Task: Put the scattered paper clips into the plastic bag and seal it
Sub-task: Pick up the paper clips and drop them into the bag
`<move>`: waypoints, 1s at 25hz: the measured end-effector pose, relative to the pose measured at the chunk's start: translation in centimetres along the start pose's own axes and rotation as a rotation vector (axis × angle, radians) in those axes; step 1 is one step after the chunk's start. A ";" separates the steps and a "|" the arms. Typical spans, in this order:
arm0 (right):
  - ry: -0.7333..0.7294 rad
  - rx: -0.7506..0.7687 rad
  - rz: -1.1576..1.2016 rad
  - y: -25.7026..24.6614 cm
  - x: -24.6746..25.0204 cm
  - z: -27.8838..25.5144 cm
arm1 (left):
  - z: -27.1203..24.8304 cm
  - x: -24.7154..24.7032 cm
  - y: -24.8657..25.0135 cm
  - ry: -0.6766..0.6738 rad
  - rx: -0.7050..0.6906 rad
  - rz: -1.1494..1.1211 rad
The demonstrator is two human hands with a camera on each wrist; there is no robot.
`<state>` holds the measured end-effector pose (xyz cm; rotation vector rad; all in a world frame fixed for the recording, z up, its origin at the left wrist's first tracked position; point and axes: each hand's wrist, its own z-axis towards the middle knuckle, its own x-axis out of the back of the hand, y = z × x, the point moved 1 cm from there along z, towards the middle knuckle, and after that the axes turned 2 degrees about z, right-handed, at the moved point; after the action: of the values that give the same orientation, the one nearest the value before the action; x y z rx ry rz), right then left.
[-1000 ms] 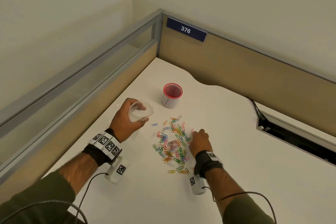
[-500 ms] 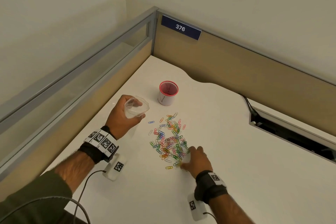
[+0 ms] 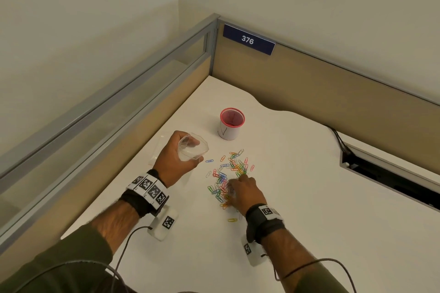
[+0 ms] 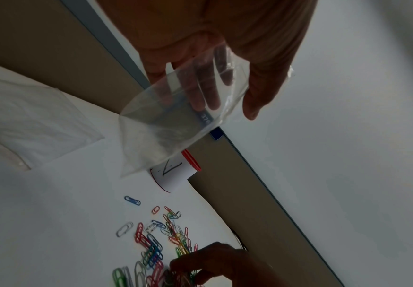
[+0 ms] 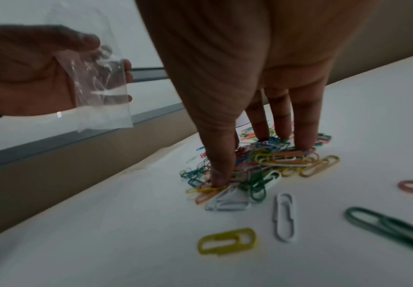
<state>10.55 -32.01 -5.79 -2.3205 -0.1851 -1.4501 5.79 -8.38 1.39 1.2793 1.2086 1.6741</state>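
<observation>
Holding a small clear plastic bag (image 3: 193, 148) above the white worktop (image 3: 309, 197), our left hand (image 3: 175, 159) has its fingers and thumb curled round the bag so that its mouth gapes open toward the pile; in the left wrist view the bag (image 4: 176, 120) hangs clear of the surface. Our right hand (image 3: 245, 194) is down on the heap of coloured paper clips (image 3: 228, 173), thumb and fingers (image 5: 303, 124) pressed straight into the heap with their tips among the clips, so it reads as open, pressing rather than pinching. The clips lie spread on the worktop between the two hands, with a few strays: a blue clip (image 3: 209, 161) just beside the bag, a yellow clip (image 3: 232, 220) near our right wrist, a white one (image 5: 284, 217) and a green one (image 5: 384, 225) close to the camera. Beyond the heap stands a red-rimmed white cup (image 3: 231, 123). A second flat plastic bag (image 4: 28, 120) lies on the worktop to our left. A blue plate reading 376 (image 3: 248, 39) sits on the partition.
</observation>
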 end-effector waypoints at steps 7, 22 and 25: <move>0.101 0.045 -0.063 0.5 0.2 0.8 | 0.0 -0.4 0.3 -0.020 0.005 0.020; 0.355 0.182 0.843 -5.3 15.3 -4.7 | 0.8 -3.4 0.6 -0.083 -0.001 0.041; 0.338 0.263 0.695 -8.3 15.9 -4.5 | 0.8 -4.0 1.3 -0.113 -0.023 0.059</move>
<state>11.37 -27.71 12.15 -1.6465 0.4553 -1.3124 7.70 -12.26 1.43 1.3888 1.0916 1.6291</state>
